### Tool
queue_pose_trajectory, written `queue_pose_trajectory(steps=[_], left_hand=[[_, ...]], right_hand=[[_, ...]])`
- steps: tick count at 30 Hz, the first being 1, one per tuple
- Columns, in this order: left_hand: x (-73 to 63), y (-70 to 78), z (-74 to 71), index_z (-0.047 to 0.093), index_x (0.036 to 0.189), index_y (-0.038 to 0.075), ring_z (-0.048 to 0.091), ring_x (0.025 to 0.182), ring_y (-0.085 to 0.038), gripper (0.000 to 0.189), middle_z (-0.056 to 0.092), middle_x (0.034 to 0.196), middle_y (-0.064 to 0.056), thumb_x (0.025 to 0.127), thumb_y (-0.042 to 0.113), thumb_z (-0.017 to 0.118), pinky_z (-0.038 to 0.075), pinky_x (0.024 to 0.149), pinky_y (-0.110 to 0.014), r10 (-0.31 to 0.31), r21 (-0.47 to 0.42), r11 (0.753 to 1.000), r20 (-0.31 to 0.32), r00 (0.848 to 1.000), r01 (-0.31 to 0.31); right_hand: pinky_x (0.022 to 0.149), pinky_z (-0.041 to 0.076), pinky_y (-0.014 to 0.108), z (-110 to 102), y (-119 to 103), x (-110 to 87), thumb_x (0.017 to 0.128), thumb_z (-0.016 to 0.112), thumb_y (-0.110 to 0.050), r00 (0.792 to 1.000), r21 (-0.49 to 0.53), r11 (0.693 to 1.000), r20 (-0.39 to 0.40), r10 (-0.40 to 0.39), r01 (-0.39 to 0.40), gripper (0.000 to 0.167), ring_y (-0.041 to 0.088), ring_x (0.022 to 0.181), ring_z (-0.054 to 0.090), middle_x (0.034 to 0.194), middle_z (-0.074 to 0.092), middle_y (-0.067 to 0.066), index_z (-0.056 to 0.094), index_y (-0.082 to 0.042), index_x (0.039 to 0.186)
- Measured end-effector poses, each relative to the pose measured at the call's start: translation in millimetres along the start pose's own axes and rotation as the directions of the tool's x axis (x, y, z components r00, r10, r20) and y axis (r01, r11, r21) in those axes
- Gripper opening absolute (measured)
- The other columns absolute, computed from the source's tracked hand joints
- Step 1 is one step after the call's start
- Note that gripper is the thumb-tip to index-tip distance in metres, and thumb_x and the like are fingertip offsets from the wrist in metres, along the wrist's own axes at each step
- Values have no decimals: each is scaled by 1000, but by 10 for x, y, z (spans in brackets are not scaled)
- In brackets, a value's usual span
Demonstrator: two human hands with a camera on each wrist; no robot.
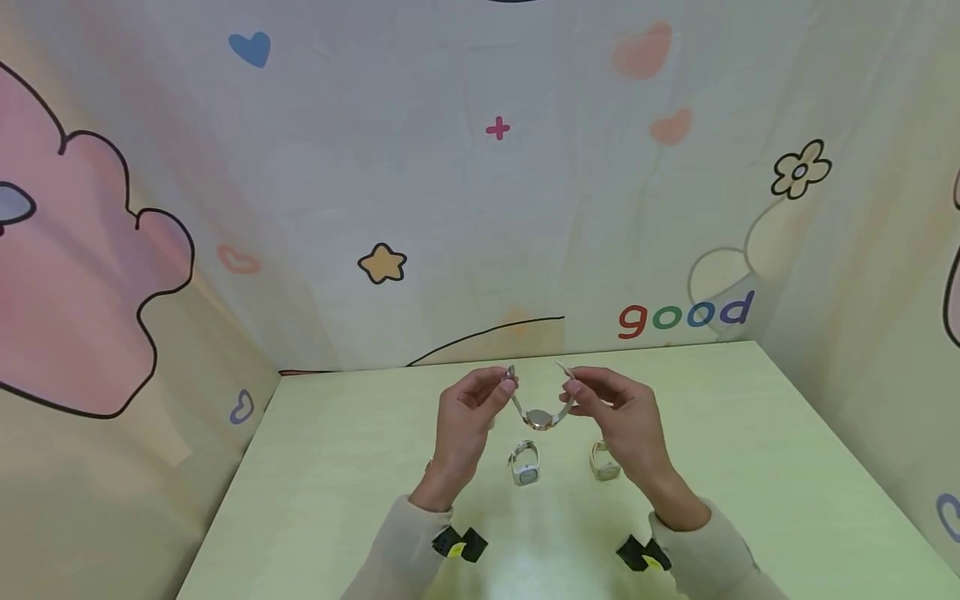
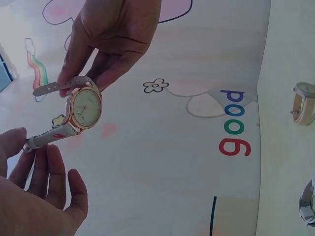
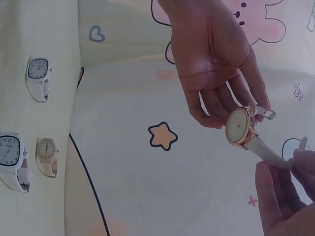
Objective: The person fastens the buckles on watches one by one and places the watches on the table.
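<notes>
A wristwatch with a rose-gold case, pale dial and light strap is held up above the table, its strap undone and spread in a U. My left hand pinches the buckle end of the strap. The other strap end, with its row of holes, is pinched by my right hand. In the left wrist view, the watch dial faces the camera. The metal buckle shows beside the left fingers in the right wrist view.
On the pale table below my hands stand a white square watch and a cream-strapped watch. Several watches show in the right wrist view, including a square-faced one. A patterned cloth hangs around the table's back and sides.
</notes>
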State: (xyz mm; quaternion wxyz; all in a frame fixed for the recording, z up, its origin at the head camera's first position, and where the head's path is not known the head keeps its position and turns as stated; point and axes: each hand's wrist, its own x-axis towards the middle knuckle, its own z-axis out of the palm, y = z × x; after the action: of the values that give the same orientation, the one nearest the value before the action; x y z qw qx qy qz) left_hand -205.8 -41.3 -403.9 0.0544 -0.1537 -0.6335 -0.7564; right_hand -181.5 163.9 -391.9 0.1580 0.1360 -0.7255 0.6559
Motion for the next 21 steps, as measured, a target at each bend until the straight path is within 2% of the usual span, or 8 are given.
queue_pose_trajectory(steps=[5, 9, 14, 21], left_hand=[[-45, 56, 2, 68, 112, 3, 68, 104, -13, 25, 69, 114, -20, 93, 18, 68, 54, 93, -27, 49, 70, 996, 9, 999, -50], [-73, 92, 8, 68, 114, 2, 68, 106, -18, 25, 69, 114, -20, 94, 17, 67, 54, 93, -27, 66, 81, 994, 18, 998, -67], [-110, 112, 14, 68, 113, 2, 67, 103, -11, 24, 69, 113, -19, 94, 17, 67, 54, 92, -27, 60, 102, 993, 17, 998, -62], [-138, 98, 28, 68, 112, 0, 70, 101, -14, 23, 71, 110, -22, 94, 15, 67, 55, 94, -29, 77, 50, 996, 53, 996, -79]], right_hand=[[81, 57, 21, 32, -12, -46, 91, 68, -7, 998, -41, 998, 48, -49, 51, 25, 5, 89, 70, 97, 72, -7, 68, 2, 114], [81, 57, 21, 50, -31, -58, 90, 70, -8, 998, -42, 997, 20, -63, 64, 23, 8, 89, 71, 97, 71, -7, 69, 1, 111], [79, 57, 20, 70, -39, -80, 89, 72, -8, 998, -62, 997, -15, -56, 55, 20, 5, 86, 69, 93, 71, -9, 70, 1, 106], [77, 58, 21, 113, -16, -108, 89, 71, -8, 997, -91, 993, 11, -80, 81, 17, 4, 88, 67, 97, 71, 1, 72, -4, 105]])
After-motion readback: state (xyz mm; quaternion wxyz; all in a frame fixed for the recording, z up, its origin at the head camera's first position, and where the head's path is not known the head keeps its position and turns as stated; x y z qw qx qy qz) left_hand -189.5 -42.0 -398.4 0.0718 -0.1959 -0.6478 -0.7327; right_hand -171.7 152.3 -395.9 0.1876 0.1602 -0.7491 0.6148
